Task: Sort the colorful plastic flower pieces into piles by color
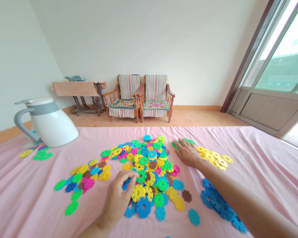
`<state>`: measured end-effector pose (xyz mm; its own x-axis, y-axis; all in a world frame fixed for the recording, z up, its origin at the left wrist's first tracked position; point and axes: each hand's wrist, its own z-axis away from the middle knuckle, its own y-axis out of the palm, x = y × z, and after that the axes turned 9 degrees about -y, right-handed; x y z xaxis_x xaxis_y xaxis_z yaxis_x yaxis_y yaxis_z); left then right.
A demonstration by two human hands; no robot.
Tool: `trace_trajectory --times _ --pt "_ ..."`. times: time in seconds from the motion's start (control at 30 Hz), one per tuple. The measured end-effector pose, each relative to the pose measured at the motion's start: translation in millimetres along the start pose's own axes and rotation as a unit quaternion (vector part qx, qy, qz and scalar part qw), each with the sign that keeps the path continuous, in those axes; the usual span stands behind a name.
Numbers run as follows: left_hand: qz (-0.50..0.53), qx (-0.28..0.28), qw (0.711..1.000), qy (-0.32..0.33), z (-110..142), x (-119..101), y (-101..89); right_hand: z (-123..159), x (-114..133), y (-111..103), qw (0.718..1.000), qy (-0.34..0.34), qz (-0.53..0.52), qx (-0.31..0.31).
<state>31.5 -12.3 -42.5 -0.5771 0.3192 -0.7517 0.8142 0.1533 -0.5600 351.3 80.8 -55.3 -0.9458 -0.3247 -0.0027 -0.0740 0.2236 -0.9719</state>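
I am reaching both bare hands over a pink tablecloth [34, 201], where slotted plastic snowflake discs are lying in several groups. My right hand [188, 154] is stretching forward, palm down, its fingers extending over a small patch of green discs [190, 141]; I am not seeing under the palm, so I cannot tell whether anything is sitting there. Just to its right, a pile of yellow discs [212, 156] is lying loose, and nearer me blue discs [217, 201] are overlapping in a long pile, partly hiding behind my right forearm.

My left hand [119, 191] is hovering at the near left side of the large mixed heap [149, 153], which is spreading over the middle of the cloth. Its fingers are curling, thumb and forefinger coming close together right beside a green disc [143, 180]; I cannot tell whether they are gripping it. A brown disc [184, 195] and a light-blue disc [194, 217] are lying apart from the heap at its near right.

To the left, a smaller mixed cluster [88, 183] is lying on the cloth. Farther left, a white-and-grey vacuum jug [56, 129] is standing upright, with a few green discs [42, 155] and a yellow disc [26, 153] lying near its base. Beyond the table, two wooden armchairs [156, 91] are standing against the wall.
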Motion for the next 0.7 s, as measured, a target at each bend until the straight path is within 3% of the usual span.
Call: trace_trajectory --times 0.13,0.3,0.47,0.7 --pt "0.002 -0.006 1.000 0.005 0 0 0.2 0 6 -7 0.999 0.004 -0.025 -0.029" --pt "0.006 -0.006 1.000 0.001 1 0 1.1 6 33 -27 0.994 -0.013 -0.084 -0.069" --pt "0.005 -0.002 1.000 -0.002 1 -1 0.8 25 63 -39 0.987 -0.035 -0.145 -0.065" --pt "0.002 0.000 1.000 -0.003 0 -2 1.0 46 82 -42 0.972 -0.072 -0.220 -0.044"
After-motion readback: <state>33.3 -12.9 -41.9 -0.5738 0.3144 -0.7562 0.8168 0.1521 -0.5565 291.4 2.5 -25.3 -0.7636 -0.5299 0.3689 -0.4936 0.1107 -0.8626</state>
